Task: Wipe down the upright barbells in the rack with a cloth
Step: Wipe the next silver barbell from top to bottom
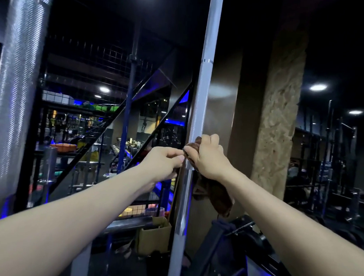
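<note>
Upright barbell: right hand clamps brown cloth against it; left hand pinches cloth's edge beside it. Risk: dangling tail snagging below, probably loosening grip.

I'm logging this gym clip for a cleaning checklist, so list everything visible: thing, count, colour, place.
barbell: one, silver, upright at centre, running from top to bottom of the view
second barbell: one, silver and knurled, upright, close at far left
cloth: one, dark brown, bunched against the centre barbell, its tail hanging below the right hand
stone pillar: one, beige, right of centre
cardboard box: one, tan, on the floor left of the centre barbell
ceiling lights: several, white, overhead
left hand: one, pinching the cloth's edge at the barbell
right hand: one, gripping the cloth on the barbell
</note>
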Tool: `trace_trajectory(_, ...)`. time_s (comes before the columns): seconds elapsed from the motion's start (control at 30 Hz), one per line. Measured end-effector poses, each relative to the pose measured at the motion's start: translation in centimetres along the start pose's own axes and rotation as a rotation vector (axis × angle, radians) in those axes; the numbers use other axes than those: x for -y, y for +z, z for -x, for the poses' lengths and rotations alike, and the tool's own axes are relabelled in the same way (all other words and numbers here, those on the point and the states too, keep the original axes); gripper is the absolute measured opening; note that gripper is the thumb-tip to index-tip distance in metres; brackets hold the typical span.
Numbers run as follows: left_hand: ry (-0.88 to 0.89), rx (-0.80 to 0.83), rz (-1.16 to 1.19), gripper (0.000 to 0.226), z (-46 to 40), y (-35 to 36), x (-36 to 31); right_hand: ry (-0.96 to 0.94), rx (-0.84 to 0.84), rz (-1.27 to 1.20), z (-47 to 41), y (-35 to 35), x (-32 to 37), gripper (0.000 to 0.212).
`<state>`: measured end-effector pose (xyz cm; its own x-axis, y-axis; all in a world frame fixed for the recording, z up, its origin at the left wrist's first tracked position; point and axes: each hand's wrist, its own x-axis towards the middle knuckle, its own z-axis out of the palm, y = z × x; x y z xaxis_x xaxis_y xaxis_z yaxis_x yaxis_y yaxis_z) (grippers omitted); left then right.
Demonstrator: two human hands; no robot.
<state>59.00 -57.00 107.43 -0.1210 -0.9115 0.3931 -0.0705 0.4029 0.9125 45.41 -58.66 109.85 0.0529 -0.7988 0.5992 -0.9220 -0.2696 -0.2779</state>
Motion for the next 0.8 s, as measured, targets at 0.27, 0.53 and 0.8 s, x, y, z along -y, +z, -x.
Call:
trace_trajectory(0.27,0.001,-0.023,-0.143,0.019,4.2,3.0,-2.1,-0.097,0.097,-0.703,3.9,-4.1,-4.6,0.039)
trace_trajectory(0.53,-0.046,0.095,-0.128,0.033,6.9,10.8,-1.0,0.232,0.388,-1.43,10.5,-8.1,-10.4,0.049)
trace_trajectory(0.8,-0.361,0.115,0.215,0.011,10.2,16.6,2.4,0.427,0.44,-1.574,15.6,-7.9,-16.3,0.047)
